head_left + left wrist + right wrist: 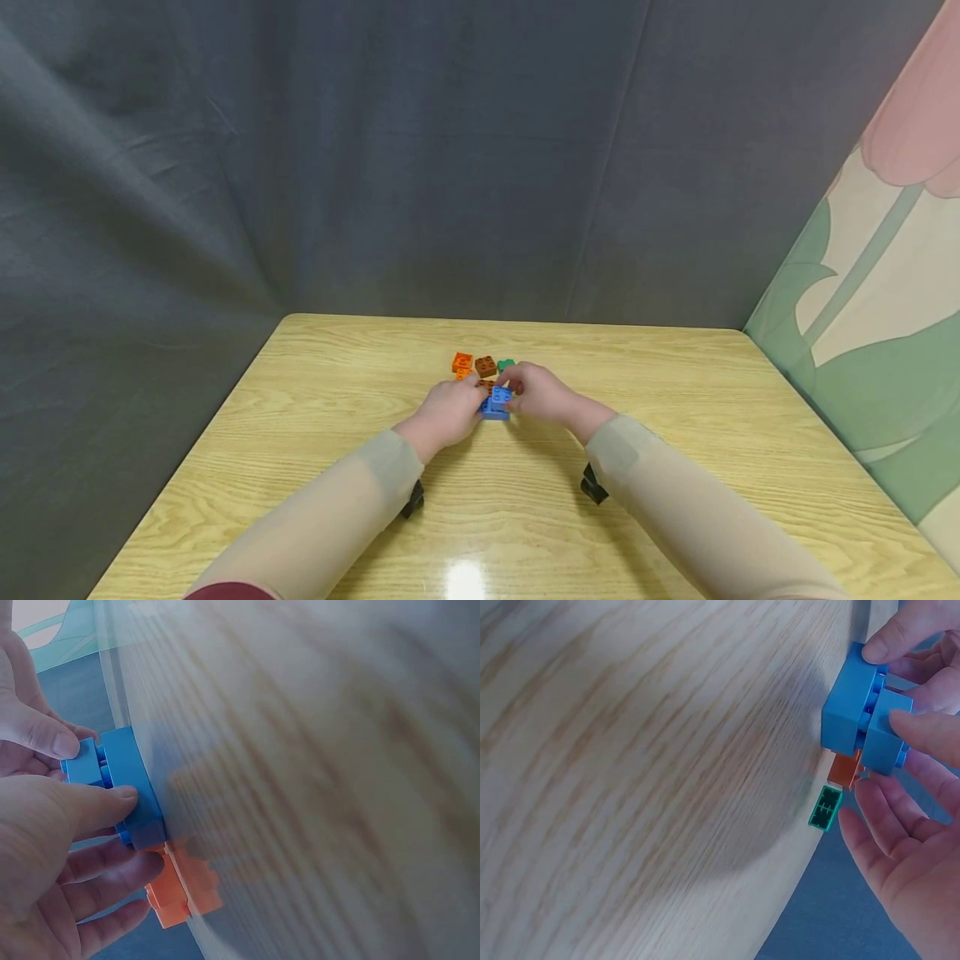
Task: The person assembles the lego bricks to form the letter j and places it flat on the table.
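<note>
A long blue building brick (495,415) lies on the table with a smaller blue brick (502,395) over its studs at the right end. My left hand (448,410) grips the long brick, its thumb on the near side. From the right, my right hand (542,393) pinches the smaller brick between thumb and fingers. In the right wrist view a narrow gap with studs shows between the long brick (847,705) and the smaller brick (886,733). The left wrist view shows the left thumb pressing the long brick (129,765).
Just behind the hands are orange bricks (462,362), a brown brick (486,367) with another brown brick (487,385) partly hidden nearer the hands, and a green brick (506,365). The wooden table (360,358) ends at a dark curtain (450,167) behind.
</note>
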Available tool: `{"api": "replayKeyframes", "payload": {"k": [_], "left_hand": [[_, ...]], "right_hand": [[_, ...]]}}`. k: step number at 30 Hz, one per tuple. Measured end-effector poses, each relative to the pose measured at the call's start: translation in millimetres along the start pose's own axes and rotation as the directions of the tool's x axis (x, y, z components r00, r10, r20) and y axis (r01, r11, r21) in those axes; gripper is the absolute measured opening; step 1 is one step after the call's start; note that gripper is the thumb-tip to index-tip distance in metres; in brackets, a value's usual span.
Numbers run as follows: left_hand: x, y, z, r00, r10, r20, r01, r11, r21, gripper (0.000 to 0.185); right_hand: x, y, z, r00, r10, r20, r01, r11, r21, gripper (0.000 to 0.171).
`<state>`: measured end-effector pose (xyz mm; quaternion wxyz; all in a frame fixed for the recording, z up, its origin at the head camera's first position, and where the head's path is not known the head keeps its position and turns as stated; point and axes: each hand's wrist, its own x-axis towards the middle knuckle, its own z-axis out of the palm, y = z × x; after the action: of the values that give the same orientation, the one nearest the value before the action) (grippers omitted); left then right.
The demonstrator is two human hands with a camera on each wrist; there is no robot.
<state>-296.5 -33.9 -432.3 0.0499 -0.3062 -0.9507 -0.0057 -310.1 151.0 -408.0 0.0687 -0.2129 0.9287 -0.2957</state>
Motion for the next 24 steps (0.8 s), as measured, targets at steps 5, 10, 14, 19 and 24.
{"api": "replayKeyframes", "payload": {"k": [5,10,14,19,24], "left_hand": [[-1.1,-0.1,-1.9,1.0,0.003,-0.006,-0.003,1.0,-0.005,0.019],[-2.0,1.1,-4.8,1.0,0.0,-0.003,0.0,1.0,-0.021,0.015],[-1.5,1.4,-4.8,1.0,0.002,-0.005,-0.002,1.0,-0.011,0.015],[-0.3,1.1,-2.9,1.0,0.003,-0.013,-0.004,1.0,-0.016,0.013],[1.2,1.1,-1.8,1.0,-0.003,-0.015,0.003,1.0,-0.025,0.013]], "right_hand": [[0.0,-1.3,-0.1,1.0,0.0,0.004,0.0,1.0,0.006,0.027],[-1.0,-3.0,0.2,1.0,0.004,0.001,-0.004,1.0,-0.01,0.027],[-1.4,-5.0,0.6,1.0,-0.019,-0.004,0.019,0.999,-0.032,0.024],[-0.5,-7.0,2.3,0.998,-0.063,-0.006,0.062,0.993,-0.103,0.02],[1.4,-7.2,3.9,0.997,-0.072,-0.01,0.069,0.982,-0.174,0.021]]}}
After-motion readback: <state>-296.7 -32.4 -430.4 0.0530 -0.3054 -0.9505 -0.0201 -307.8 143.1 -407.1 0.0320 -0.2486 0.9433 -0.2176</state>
